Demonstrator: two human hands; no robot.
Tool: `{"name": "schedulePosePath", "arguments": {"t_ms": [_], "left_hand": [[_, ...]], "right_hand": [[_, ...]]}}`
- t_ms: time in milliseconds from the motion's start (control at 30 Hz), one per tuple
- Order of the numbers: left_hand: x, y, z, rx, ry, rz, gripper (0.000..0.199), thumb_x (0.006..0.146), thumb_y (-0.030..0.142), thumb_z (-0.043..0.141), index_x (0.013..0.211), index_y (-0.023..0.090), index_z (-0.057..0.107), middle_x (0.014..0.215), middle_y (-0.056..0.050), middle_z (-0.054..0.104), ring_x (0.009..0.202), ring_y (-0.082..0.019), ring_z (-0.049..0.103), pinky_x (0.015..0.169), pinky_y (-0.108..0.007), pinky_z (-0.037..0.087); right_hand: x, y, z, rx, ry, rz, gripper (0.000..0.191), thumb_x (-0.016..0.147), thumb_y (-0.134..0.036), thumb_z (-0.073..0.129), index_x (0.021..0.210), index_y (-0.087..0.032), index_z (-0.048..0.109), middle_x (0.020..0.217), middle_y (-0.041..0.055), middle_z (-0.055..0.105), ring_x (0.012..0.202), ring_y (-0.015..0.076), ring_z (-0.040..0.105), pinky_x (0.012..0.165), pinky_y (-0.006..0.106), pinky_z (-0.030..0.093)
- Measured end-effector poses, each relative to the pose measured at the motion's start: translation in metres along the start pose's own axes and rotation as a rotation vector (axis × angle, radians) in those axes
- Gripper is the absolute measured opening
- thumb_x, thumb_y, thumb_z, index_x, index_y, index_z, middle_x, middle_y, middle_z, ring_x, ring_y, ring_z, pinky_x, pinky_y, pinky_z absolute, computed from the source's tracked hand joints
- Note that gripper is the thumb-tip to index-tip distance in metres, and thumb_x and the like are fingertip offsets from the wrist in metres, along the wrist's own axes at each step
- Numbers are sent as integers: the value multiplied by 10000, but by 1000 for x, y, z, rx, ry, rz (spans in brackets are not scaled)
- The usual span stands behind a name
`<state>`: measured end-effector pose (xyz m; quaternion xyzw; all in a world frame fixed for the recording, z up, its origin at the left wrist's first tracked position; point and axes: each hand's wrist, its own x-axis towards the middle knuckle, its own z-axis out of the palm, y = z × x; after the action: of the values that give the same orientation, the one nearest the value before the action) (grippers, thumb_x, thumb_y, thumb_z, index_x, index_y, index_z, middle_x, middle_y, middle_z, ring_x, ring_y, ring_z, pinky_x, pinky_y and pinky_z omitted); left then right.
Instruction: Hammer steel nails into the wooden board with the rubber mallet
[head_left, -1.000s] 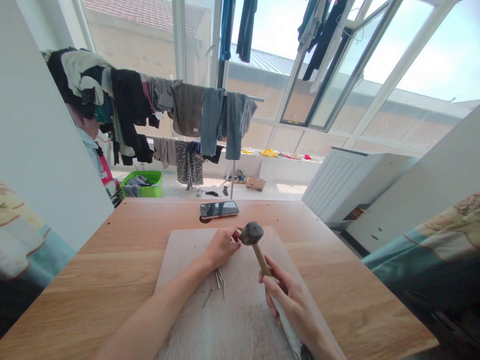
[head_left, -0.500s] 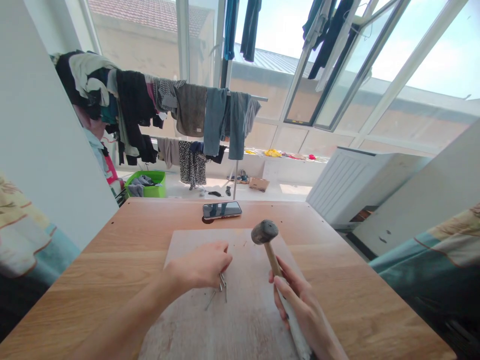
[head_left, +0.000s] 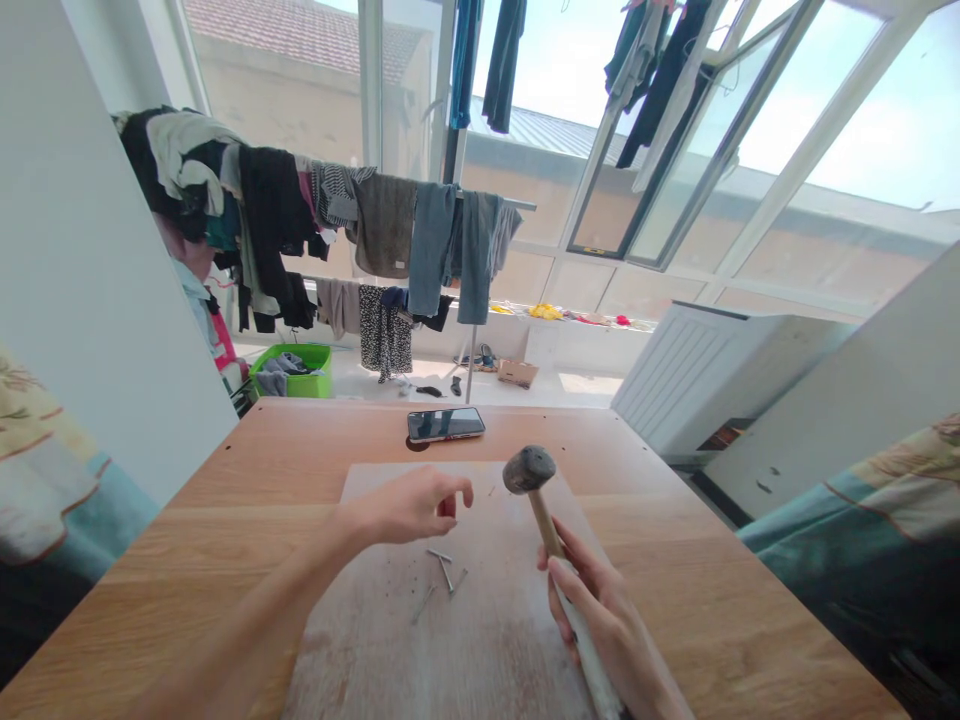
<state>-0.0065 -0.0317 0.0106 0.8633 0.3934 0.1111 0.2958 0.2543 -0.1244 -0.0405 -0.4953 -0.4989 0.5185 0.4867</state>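
My left hand hovers over the pale wooden board, its thumb and curled index finger apart and nothing visible between them. Several metal nails lie loosely on the board just below that hand, pointing different ways. On the right, my right hand is wrapped round the wooden handle of a mallet. The mallet's dark, rounded head points up and away from me, above the board's right side. Small dark holes or specks dot the board near the nails.
A phone lies at the far side of the wooden table. Behind it stand a drying rack with clothes and a green basket. A white ribbed appliance or cabinet is at the right. Curtains hang on both sides.
My left hand has lifted away from the nails, and its fingers have parted. The nails, partly hidden under it before, now lie spread on the board. My right hand and the mallet barely moved.
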Motion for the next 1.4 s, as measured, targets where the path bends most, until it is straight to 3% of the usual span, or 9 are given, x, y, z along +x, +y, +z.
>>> {"name": "schedulePosePath", "arguments": {"t_ms": [100,267,467,633,733,867,1033,1267,1400], "left_hand": [[-2,-5,0,152,26,-15,405,770,39,561,1098,225,708,856,-28,733,800,-194,671,709,-260,461],[-5,0,6,433,-13,-37,250,736,76,606,925,190,724,927,-95,716,840,-274,675,705,-329,473],[6,10,23,539,20,-32,236,756,-3,532,836,163,680,784,-96,691,751,-255,674,692,-326,477],[9,1,18,333,71,23,249,694,14,561,854,169,675,882,-68,686,776,-209,648,680,-284,465],[14,-11,19,13,191,71,216,677,44,584,831,172,664,833,-18,651,721,-150,604,651,-234,455],[30,-27,33,-272,365,20,133,718,91,594,803,169,659,767,1,675,727,-139,617,692,-231,481],[44,-32,48,-299,443,-20,184,826,218,597,982,194,692,810,-9,735,748,-153,660,724,-252,496],[44,-30,52,-204,453,-18,273,855,218,558,1060,213,738,885,-23,753,698,-147,627,736,-261,496],[42,-32,53,-197,453,13,251,856,189,550,1003,191,754,887,-33,753,694,-147,611,723,-261,488]], "right_hand": [[0,-1,0,-4,0,-4,649,854,-553,676,1381,-190,566,888,20,607,395,46,448,284,186,432],[0,-2,0,-2,3,4,654,837,-563,685,1369,-198,582,877,17,603,385,48,446,276,192,422],[0,-2,0,-15,-15,-1,657,842,-568,675,1369,-188,576,876,18,603,384,44,438,280,191,427],[0,-1,-1,-14,1,5,683,834,-568,683,1387,-185,564,871,21,615,388,49,444,281,195,432],[0,0,-1,-7,13,15,659,828,-550,694,1373,-197,583,884,23,622,389,50,447,282,195,429],[0,-3,1,-18,18,36,694,800,-561,707,1373,-190,586,872,28,631,376,49,440,274,196,422],[-1,-7,2,-14,17,41,718,796,-565,707,1375,-162,573,849,25,627,382,48,433,283,194,415],[0,-6,1,-31,0,49,743,813,-578,685,1394,-138,537,862,34,629,385,46,423,291,201,417],[0,-6,2,-18,3,38,693,822,-566,682,1378,-169,563,868,20,606,387,41,422,290,196,416]]}}
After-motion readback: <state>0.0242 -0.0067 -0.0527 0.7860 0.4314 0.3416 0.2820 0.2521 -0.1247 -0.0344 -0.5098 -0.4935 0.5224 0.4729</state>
